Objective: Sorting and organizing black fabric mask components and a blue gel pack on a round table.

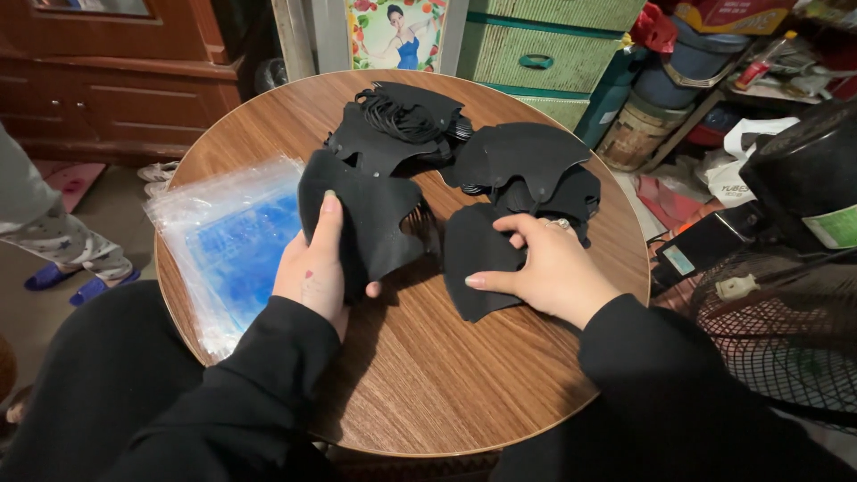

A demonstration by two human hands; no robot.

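On a round wooden table point(420, 375) lie several black face masks. My left hand point(314, 268) holds a small stack of black masks point(366, 214) upright, thumb on the front. My right hand point(544, 268), with a ring on one finger, rests flat on another black mask point(469, 254) lying on the table, fingers pinching its edge. Behind them sit more black masks point(527, 161) and a pile with tangled ear loops point(397, 120). Both sleeves are black.
A stack of clear plastic bags with blue print point(228, 241) lies at the table's left. A person's legs and blue slippers point(62, 259) are at far left. A black fan point(786, 295) stands right; green woven drawers point(536, 54) and clutter are behind.
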